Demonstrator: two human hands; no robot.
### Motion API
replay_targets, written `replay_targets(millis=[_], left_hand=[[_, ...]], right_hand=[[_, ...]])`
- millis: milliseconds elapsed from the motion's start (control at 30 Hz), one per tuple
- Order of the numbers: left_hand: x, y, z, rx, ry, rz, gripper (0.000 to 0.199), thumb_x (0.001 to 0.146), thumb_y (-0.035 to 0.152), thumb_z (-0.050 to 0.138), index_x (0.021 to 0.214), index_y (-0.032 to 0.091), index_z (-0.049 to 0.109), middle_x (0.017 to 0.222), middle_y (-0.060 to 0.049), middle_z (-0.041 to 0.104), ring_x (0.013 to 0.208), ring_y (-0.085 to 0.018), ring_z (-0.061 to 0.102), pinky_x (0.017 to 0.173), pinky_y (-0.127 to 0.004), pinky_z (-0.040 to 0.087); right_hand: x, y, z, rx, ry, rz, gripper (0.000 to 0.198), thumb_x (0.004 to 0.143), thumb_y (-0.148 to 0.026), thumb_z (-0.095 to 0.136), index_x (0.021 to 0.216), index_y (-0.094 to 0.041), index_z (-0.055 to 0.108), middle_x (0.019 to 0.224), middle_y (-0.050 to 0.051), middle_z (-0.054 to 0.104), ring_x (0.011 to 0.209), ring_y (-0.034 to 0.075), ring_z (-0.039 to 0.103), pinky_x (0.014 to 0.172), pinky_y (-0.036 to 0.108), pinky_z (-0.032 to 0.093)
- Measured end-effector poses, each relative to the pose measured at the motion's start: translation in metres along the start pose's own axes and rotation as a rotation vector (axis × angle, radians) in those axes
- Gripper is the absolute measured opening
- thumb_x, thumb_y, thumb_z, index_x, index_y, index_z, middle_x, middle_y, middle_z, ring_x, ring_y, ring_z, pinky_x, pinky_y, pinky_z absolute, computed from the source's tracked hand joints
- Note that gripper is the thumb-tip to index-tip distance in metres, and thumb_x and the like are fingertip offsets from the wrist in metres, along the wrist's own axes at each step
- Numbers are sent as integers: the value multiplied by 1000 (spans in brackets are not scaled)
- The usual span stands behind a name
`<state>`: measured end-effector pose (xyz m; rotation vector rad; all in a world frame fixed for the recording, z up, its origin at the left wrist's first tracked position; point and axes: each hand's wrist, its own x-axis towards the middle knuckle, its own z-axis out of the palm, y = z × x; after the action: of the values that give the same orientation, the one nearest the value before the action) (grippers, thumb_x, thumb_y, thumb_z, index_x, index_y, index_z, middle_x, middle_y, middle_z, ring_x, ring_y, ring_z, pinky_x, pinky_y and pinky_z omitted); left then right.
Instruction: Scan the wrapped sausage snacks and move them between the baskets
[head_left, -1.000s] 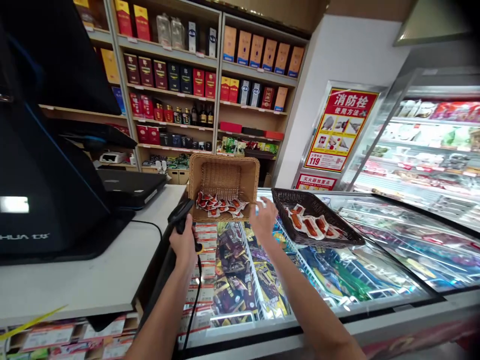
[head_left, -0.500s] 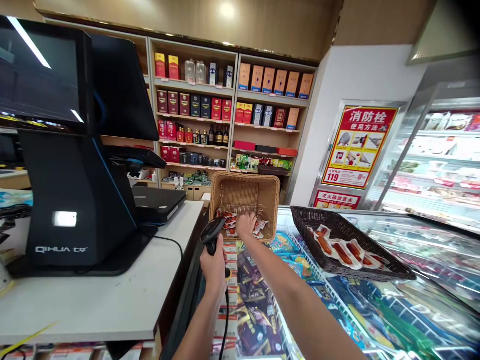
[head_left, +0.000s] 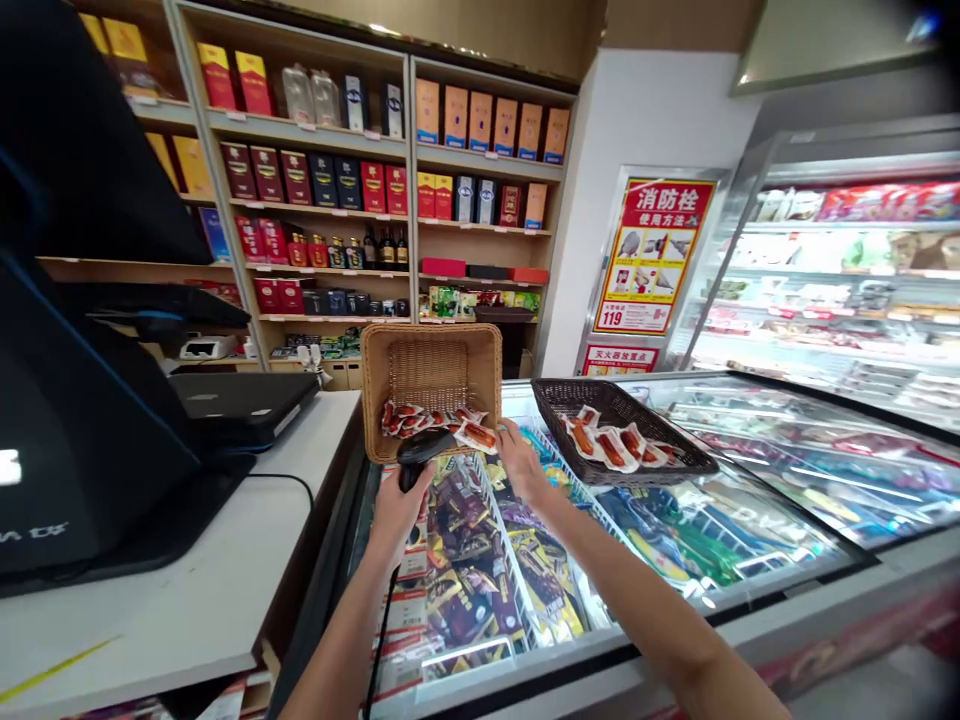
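Nearest: two bare forearms reaching out over the glass lid of a chest freezer (head_left: 750, 520), with bagged frozen goods visible beneath it.

Left hand (head_left: 396, 505): closed round the grip of a black barcode scanner (head_left: 421, 450), its head pointing away toward the baskets and its cable hanging down along the forearm. Rigid plastic, light, shaped to be held by the handle; the cord is the only part likely to snag.

Right hand (head_left: 519, 462): fingers pinched on one snack packet (head_left: 477, 434) at the near right corner of the tan wicker basket (head_left: 431, 362). Whether the packet is lifted clear or resting on the rim, the view does not quite settle. Item: small sealed pouch, white film with a red sausage-like filling. By the look of it light, pliable and somewhat slick, so best taken by the flat sealed edge rather than squeezed across the filling.

Same basket: tilted toward the viewer, a loose heap of similar packets along its lower edge.

Right of it: a dark wicker tray (head_left: 637, 470) on the freezer lid, carrying larger packets.

Left: a white counter (head_left: 187, 580) with a black till terminal (head_left: 75, 400).

Far: wooden shelves (head_left: 337, 140) of boxed bottles, a red fire-hydrant notice (head_left: 651, 255), an open chiller (head_left: 840, 270) at far right.
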<state>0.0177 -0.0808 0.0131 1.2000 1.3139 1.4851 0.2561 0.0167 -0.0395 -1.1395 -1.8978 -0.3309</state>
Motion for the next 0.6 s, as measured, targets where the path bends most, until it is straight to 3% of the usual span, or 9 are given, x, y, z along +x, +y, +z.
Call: replay_targets(millis=[133, 333, 600], left_hand=[[-4, -3, 10, 99, -260, -22, 54, 65, 68, 84, 67, 22, 56, 50, 3, 52, 40, -11, 42, 40, -24, 34], [-5, -8, 17, 78, -335, -3, 53, 70, 65, 84, 69, 21, 55, 55, 3, 53, 43, -10, 44, 43, -23, 36], [-10, -5, 18, 121, -378, 15, 53, 74, 64, 82, 66, 22, 52, 52, 3, 51, 43, -10, 43, 44, -25, 36]], right_hand=[[-43, 22, -44, -5, 229, 5, 29, 109, -24, 44, 114, -24, 73, 114, 11, 73, 114, 21, 72, 95, 33, 66], [-47, 29, -66, -97, 508, -8, 27, 110, -29, 50, 107, -19, 76, 109, 12, 76, 102, 19, 75, 90, 30, 66], [-46, 24, -68, -183, 497, -168, 20, 107, -20, 58, 114, -18, 77, 107, 13, 77, 100, 19, 76, 90, 25, 65]])
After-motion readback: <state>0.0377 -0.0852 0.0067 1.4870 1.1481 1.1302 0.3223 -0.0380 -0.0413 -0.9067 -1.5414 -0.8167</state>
